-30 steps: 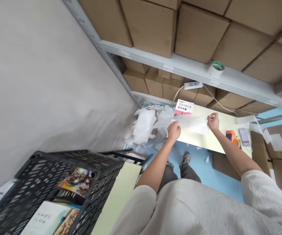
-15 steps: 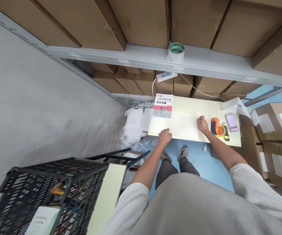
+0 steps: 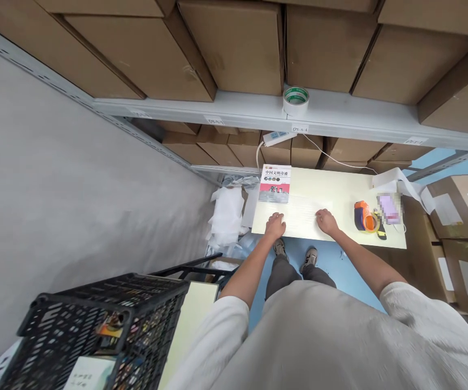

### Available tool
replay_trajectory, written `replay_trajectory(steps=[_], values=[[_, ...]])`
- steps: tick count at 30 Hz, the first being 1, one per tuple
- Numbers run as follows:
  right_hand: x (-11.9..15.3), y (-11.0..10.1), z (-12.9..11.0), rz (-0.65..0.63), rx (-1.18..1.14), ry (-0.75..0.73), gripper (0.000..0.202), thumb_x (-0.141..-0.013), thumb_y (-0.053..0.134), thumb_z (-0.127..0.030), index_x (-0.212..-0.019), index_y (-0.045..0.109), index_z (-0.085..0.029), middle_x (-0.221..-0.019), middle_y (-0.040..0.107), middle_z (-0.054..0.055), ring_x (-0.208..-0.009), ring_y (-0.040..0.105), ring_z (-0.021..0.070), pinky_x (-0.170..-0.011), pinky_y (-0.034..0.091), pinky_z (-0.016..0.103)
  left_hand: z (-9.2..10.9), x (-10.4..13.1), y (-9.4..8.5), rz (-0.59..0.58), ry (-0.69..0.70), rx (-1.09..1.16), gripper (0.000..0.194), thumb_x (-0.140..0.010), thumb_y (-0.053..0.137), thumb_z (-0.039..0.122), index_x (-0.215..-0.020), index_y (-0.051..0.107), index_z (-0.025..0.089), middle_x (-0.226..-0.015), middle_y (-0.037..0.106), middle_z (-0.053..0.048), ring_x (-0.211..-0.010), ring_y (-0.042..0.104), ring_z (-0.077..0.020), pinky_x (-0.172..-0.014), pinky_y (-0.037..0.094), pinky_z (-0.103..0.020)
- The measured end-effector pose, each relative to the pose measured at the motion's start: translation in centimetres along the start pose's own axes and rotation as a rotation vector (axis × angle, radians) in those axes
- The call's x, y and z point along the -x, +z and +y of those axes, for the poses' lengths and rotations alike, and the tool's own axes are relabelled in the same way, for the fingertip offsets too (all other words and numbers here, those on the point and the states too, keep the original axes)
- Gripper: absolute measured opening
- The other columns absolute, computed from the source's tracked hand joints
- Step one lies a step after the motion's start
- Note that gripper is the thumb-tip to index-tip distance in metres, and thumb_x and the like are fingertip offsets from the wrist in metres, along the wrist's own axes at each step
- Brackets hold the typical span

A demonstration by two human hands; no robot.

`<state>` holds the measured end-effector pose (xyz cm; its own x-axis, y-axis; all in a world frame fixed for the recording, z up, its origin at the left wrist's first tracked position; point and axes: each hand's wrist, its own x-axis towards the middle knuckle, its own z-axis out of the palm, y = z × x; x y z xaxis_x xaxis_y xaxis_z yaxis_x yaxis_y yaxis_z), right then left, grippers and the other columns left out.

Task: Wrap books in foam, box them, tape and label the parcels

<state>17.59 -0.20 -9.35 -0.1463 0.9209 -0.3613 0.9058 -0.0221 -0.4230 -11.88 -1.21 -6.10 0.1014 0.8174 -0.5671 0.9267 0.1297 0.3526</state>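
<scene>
A clear plastic sheet or bag [image 3: 302,210] lies on the pale yellow table [image 3: 339,187], hard to make out against it. My left hand [image 3: 275,225] is at the front edge, fingers curled at the plastic's left end. Opposite it, my right hand [image 3: 326,221] has its fingers closed at the plastic's right side. Just beyond my left hand lies a book with a white and pink cover [image 3: 275,183], its lower part under clear film. Right of my right hand rest an orange tape dispenser [image 3: 366,216] and a phone, blurred out [image 3: 389,208].
Cardboard boxes [image 3: 234,49] fill the shelf, with a tape roll [image 3: 296,101] on its ledge. A black crate [image 3: 108,325] holding books stands at lower left. White packing sheets [image 3: 226,214] lie left of the table. More boxes [image 3: 459,208] are stacked at right.
My right hand has moved left along the table, closer to my left hand. My left hand stays near the front edge. The camera view has shifted slightly.
</scene>
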Motion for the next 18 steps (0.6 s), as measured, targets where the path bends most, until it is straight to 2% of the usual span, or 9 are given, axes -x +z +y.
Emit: replay_trajectory(steps=[5, 9, 14, 18], values=[[-3.7, 0.0, -3.6, 0.051, -0.144, 0.134, 0.034, -0.102, 0.051, -0.019, -0.125, 0.076, -0.016, -0.131, 0.075, 0.016, -0.114, 0.072, 0.0256, -0.105, 0.055, 0.036, -2.8, -2.3, -2.3, 0.087, 0.070, -0.054, 0.063, -0.105, 0.050, 0.024, -0.168, 0.048, 0.016, -0.184, 0.030, -0.017, -0.170, 0.031, -0.0315, -0.136, 0.033, -0.046], [-8.2, 0.4, -8.1, 0.065, -0.296, 0.221, 0.033, -0.096, 0.057, -0.018, -0.120, 0.080, -0.023, -0.129, 0.080, 0.010, -0.115, 0.075, 0.0255, -0.107, 0.057, 0.038, -4.4, -3.7, -3.1, 0.059, 0.144, -0.087, 0.074, -0.103, 0.051, 0.021, -0.176, 0.036, 0.016, -0.189, 0.017, -0.016, -0.175, 0.019, -0.0311, -0.141, 0.020, -0.048], [-12.9, 1.7, -12.5, 0.080, -0.465, 0.326, 0.038, -0.090, 0.063, -0.022, -0.126, 0.076, -0.023, -0.130, 0.079, 0.010, -0.121, 0.073, 0.0264, -0.110, 0.056, 0.040, -5.7, -3.9, -2.2, -0.029, 0.171, -0.100, 0.092, -0.102, 0.056, 0.030, -0.183, 0.011, 0.025, -0.191, 0.001, -0.012, -0.177, 0.000, -0.0332, -0.142, 0.008, -0.058], [-15.5, 2.6, -13.7, 0.124, -0.537, 0.405, 0.046, -0.085, 0.066, -0.021, -0.130, 0.073, -0.021, -0.123, 0.080, 0.011, -0.112, 0.074, 0.0251, -0.103, 0.059, 0.037, -6.3, -4.1, -1.2, -0.029, 0.191, -0.105, 0.097, -0.101, 0.060, 0.032, -0.183, 0.008, 0.028, -0.191, -0.002, -0.010, -0.176, -0.004, -0.0351, -0.141, 0.005, -0.062]])
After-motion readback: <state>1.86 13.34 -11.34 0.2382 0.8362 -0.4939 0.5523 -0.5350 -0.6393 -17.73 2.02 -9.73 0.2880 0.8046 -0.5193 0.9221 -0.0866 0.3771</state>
